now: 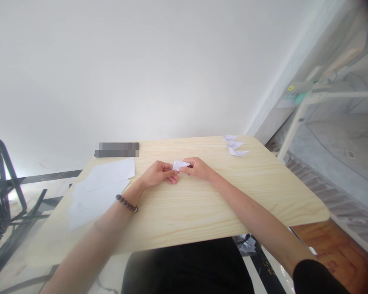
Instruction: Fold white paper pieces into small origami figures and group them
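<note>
A small folded white paper piece (180, 164) is held between my two hands over the middle of the table. My left hand (161, 173) pinches its left end, the thumb on the near side and the fingers behind and below. At its right end, the thumb and fingers of my right hand (198, 168) are closed on it. The piece shows a triangular shape with crease lines. Several folded white paper pieces with pointed tips (234, 145) lie in a column at the table's far right.
White paper sheets (99, 190) overlap on the left of the pale wooden table (178, 220). A dark, pixelated long object (116, 150) lies at the back left edge. A white wall rises behind. A black chair (6, 183) stands left, a white metal frame (294, 126) right.
</note>
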### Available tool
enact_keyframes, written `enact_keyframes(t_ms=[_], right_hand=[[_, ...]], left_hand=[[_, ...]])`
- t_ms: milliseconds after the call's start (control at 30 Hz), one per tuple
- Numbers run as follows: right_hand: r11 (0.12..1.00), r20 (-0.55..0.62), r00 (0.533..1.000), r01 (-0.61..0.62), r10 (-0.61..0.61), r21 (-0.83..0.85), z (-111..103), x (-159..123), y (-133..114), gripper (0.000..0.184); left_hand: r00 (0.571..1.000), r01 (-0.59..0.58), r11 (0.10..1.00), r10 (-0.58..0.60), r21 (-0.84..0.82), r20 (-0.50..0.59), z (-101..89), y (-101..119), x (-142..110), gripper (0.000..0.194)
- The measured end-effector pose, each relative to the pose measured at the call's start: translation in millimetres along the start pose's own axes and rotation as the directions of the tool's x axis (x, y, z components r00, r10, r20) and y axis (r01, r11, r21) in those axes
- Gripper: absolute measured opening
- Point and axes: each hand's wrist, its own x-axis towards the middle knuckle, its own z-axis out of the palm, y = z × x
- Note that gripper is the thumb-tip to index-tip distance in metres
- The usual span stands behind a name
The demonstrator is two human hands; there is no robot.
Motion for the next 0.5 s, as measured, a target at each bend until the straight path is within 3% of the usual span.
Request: enact_keyframes(t_ms=[300,500], right_hand=[[0.995,-0.147,0.989,0.001,0.013,0.097,0.4,-0.2,4.2,0.026],[0.991,-0.053,0.999,0.007,0.001,0.135,-2.5,-1.3,1.3,0.027]], left_hand=[[0.999,0.048,0.998,-0.047,-0.05,0.011,-1.8,0.9,1.8,0.032],[0.999,-0.033,0.999,0.033,0.008,0.028,-1.4,1.2,-1.3,0.03]])
